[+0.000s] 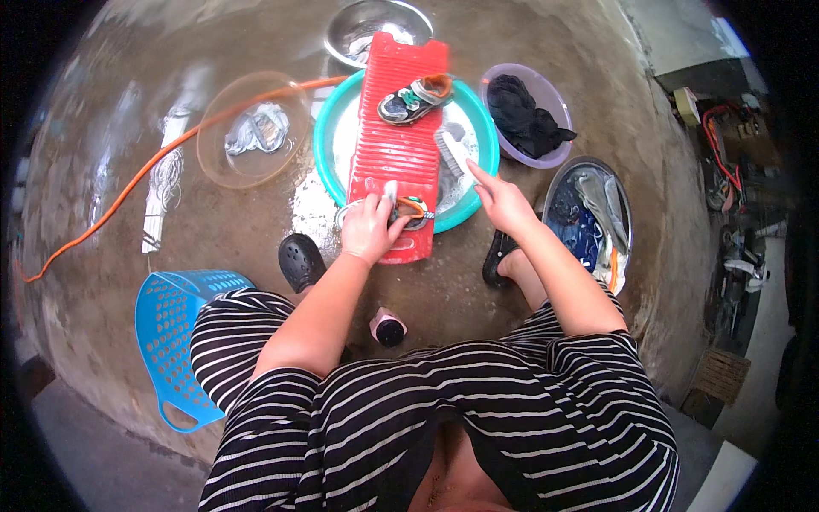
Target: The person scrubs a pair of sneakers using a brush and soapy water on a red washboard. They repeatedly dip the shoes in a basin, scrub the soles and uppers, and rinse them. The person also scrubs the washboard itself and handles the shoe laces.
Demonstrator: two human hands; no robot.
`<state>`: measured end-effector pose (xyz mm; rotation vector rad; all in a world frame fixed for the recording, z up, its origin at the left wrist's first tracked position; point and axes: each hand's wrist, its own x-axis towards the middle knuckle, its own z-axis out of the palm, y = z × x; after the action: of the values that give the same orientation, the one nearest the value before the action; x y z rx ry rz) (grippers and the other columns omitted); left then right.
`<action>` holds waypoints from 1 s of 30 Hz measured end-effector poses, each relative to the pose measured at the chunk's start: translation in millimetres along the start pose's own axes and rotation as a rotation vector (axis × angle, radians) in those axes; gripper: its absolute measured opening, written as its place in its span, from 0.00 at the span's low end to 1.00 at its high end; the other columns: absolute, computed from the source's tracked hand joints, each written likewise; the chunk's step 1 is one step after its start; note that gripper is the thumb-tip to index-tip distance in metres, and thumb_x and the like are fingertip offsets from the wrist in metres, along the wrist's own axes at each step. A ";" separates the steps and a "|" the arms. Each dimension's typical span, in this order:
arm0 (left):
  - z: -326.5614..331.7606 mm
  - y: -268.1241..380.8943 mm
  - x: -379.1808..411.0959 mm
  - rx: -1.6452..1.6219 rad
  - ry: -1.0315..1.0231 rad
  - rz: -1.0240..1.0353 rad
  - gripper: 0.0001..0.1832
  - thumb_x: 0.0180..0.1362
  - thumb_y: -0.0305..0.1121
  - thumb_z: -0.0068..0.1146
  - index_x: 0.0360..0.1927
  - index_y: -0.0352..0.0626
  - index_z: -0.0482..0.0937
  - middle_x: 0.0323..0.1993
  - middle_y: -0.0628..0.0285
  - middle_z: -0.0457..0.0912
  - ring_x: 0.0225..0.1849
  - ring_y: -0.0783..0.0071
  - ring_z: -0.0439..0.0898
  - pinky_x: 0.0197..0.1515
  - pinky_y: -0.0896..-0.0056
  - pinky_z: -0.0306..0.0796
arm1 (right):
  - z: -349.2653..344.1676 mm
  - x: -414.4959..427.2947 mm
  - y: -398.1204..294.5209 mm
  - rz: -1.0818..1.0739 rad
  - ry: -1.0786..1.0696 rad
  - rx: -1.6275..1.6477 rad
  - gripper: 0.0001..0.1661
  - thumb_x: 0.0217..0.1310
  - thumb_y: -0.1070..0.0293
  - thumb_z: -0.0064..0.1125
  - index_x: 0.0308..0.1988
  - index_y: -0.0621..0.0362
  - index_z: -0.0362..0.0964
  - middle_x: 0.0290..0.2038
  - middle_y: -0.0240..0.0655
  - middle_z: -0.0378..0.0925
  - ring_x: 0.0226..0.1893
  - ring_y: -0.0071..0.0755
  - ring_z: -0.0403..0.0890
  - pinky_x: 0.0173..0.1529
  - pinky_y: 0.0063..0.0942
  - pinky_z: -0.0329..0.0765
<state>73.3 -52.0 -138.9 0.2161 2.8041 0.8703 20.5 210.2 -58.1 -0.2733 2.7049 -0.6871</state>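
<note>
My left hand (pixel 369 230) grips a small shoe (pixel 419 211) with an orange lining, pressing it on the lower end of a red plastic washboard (pixel 397 150). Part of that shoe is hidden under my fingers. In my right hand (pixel 505 201) is a white scrub brush (pixel 455 152), its bristles over the sudsy water to the right of the board. A second shoe (pixel 413 101), dark and grey with green laces, rests higher up on the ridges. The washboard lies across a teal basin (pixel 487 185) holding foamy water.
A steel bowl (pixel 333 48) stands beyond the basin. To the right are a purple tub (pixel 563 112) of dark cloth and an oval metal basin (pixel 630 211) of clothes. At left are a clear tub (pixel 208 153), an orange hose (pixel 121 195) and a blue basket (pixel 173 333). A pink bottle (pixel 384 318) stands between my feet.
</note>
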 end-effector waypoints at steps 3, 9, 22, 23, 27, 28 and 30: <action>-12.1 16.3 6.1 0.278 0.564 0.316 0.23 0.47 0.42 0.68 0.46 0.47 0.77 0.44 0.57 0.77 0.49 0.56 0.76 0.52 0.51 0.69 | -7.3 -21.9 -5.8 0.028 0.031 0.005 0.31 0.66 0.67 0.51 0.67 0.35 0.60 0.50 0.54 0.76 0.49 0.57 0.78 0.53 0.41 0.74; 8.2 -16.4 40.2 -0.047 0.113 -0.095 0.16 0.59 0.44 0.56 0.39 0.40 0.76 0.40 0.48 0.81 0.42 0.46 0.79 0.44 0.50 0.72 | 24.2 -61.5 -24.1 0.083 0.240 0.212 0.31 0.66 0.67 0.50 0.67 0.37 0.59 0.47 0.61 0.76 0.49 0.60 0.78 0.52 0.41 0.75; 21.0 19.2 38.3 0.274 0.301 0.159 0.06 0.53 0.29 0.53 0.34 0.43 0.80 0.34 0.57 0.80 0.43 0.56 0.78 0.48 0.57 0.72 | 99.6 -67.4 -59.0 0.215 0.203 0.359 0.34 0.68 0.66 0.45 0.71 0.42 0.49 0.44 0.62 0.76 0.45 0.63 0.78 0.50 0.45 0.74; 23.7 26.2 41.5 0.319 0.261 0.031 0.06 0.54 0.29 0.53 0.34 0.44 0.80 0.34 0.57 0.81 0.43 0.56 0.79 0.49 0.57 0.72 | 100.5 -66.6 -58.5 0.249 0.168 0.368 0.34 0.68 0.66 0.45 0.71 0.41 0.49 0.44 0.62 0.76 0.45 0.63 0.78 0.50 0.45 0.74; 0.1 49.1 57.3 0.180 0.074 -0.333 0.13 0.54 0.41 0.59 0.36 0.43 0.82 0.37 0.53 0.84 0.42 0.57 0.82 0.48 0.59 0.74 | 105.2 -64.5 -52.4 0.304 0.149 0.409 0.34 0.69 0.66 0.46 0.71 0.38 0.50 0.47 0.62 0.76 0.47 0.59 0.79 0.51 0.42 0.74; -3.3 45.7 62.9 0.097 0.047 -0.356 0.15 0.53 0.44 0.61 0.35 0.43 0.83 0.36 0.53 0.85 0.39 0.57 0.83 0.46 0.59 0.75 | 110.5 -63.4 -48.7 0.287 0.169 0.417 0.34 0.69 0.66 0.47 0.70 0.37 0.51 0.48 0.62 0.76 0.48 0.57 0.80 0.51 0.40 0.75; 2.1 11.0 82.6 -0.199 -0.094 -0.365 0.21 0.53 0.54 0.61 0.37 0.47 0.85 0.36 0.55 0.86 0.35 0.58 0.85 0.42 0.59 0.77 | 120.0 -62.7 -49.1 0.255 0.151 0.459 0.34 0.69 0.66 0.47 0.70 0.37 0.51 0.48 0.61 0.76 0.49 0.56 0.80 0.51 0.39 0.75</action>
<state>-5.4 -25.7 -146.3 -0.2694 2.5310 1.0050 127.4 133.0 -116.1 0.2407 2.5541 -1.2515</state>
